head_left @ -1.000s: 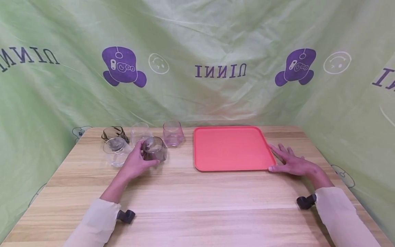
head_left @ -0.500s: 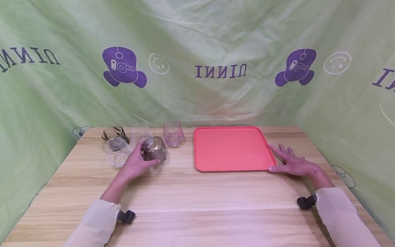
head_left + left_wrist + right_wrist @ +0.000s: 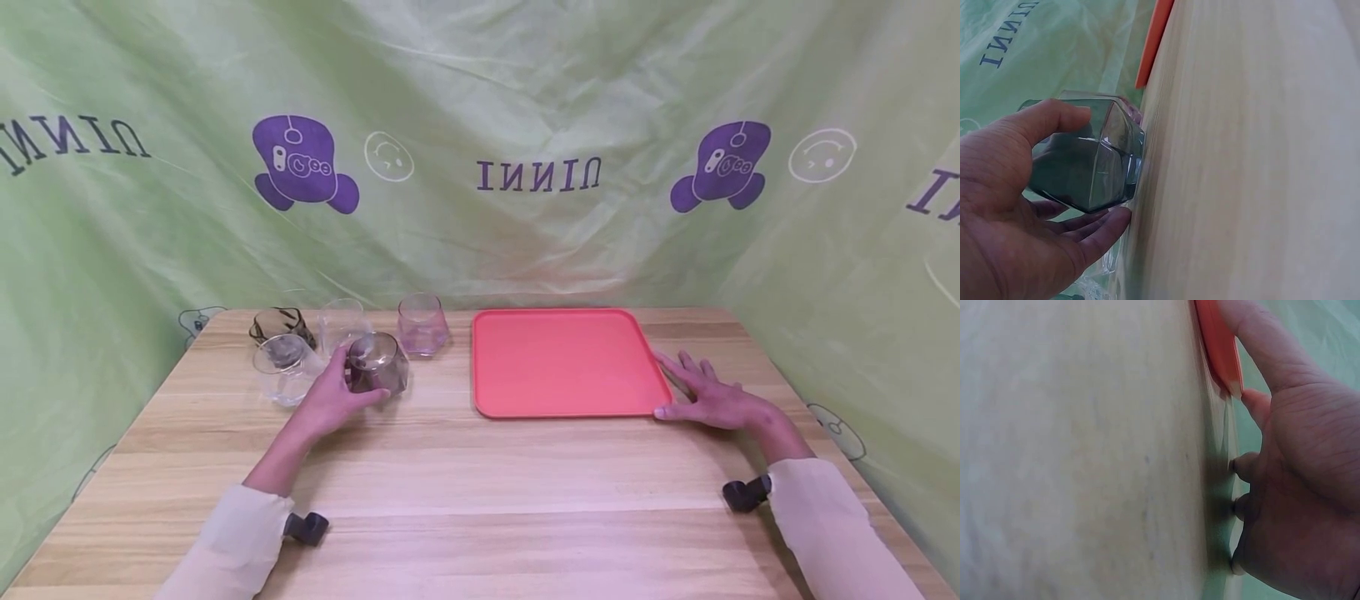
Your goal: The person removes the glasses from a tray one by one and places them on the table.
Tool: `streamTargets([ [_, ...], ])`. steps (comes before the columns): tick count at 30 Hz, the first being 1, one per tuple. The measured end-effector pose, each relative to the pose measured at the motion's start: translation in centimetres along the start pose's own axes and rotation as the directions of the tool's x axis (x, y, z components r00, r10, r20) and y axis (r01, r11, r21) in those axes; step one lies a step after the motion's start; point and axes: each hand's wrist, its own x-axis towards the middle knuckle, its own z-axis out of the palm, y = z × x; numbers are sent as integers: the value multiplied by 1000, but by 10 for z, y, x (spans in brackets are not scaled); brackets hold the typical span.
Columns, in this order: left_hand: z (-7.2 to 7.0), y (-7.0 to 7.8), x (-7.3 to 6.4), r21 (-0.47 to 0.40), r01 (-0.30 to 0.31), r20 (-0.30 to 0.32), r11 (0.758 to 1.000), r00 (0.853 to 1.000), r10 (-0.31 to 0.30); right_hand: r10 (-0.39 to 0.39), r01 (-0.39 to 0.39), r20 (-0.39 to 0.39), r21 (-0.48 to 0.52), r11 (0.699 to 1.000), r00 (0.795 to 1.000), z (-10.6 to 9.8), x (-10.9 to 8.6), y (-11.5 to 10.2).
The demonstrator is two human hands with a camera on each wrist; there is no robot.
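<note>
On the left side of the table, my left hand point(image 3: 330, 402) holds a smoky grey faceted glass point(image 3: 387, 371), which stands upright. In the left wrist view the thumb lies on the near side of this glass point(image 3: 1079, 169), and the other fingers reach round its far side, partly hidden. My right hand point(image 3: 712, 400) has its fingers spread at the right edge of a red rectangular tray point(image 3: 562, 362). Its thumb touches the tray's near right corner. The right wrist view shows the thumb and a finger at the tray's rim point(image 3: 1222, 353), with the other fingertips on the table.
Close around the left hand stand two clear glasses point(image 3: 281, 385) and a dark glass point(image 3: 277, 323) with a wavy rim. A pinkish glass point(image 3: 422, 333) stands between the grey glass and the tray. Green printed cloth point(image 3: 525, 242) hangs behind the table point(image 3: 487, 500).
</note>
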Motion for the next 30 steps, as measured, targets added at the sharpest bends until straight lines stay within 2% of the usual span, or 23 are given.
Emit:
streamTargets([
  [11, 0, 5, -4, -20, -31, 2, 999, 1000, 31, 4, -4, -15, -4, 1000, 1000, -1, 0, 0],
  [16, -3, 6, -6, 1, -39, -11, 999, 999, 39, 12, -12, -15, -8, 1000, 1000, -5, -1, -2],
  [23, -6, 14, -14, 85, -97, -67, 992, 992, 103, -36, 45, -79, 108, 993, 996, -17, -8, 0],
  [27, -5, 20, -20, 174, -154, -120, 973, 977, 176, -32, 39, -153, 43, 998, 988, -21, -12, -4],
  [30, -4, 24, -22, 253, -233, -164, 939, 946, 279, -68, 72, -205, 12, 997, 976, -23, -13, -11],
])
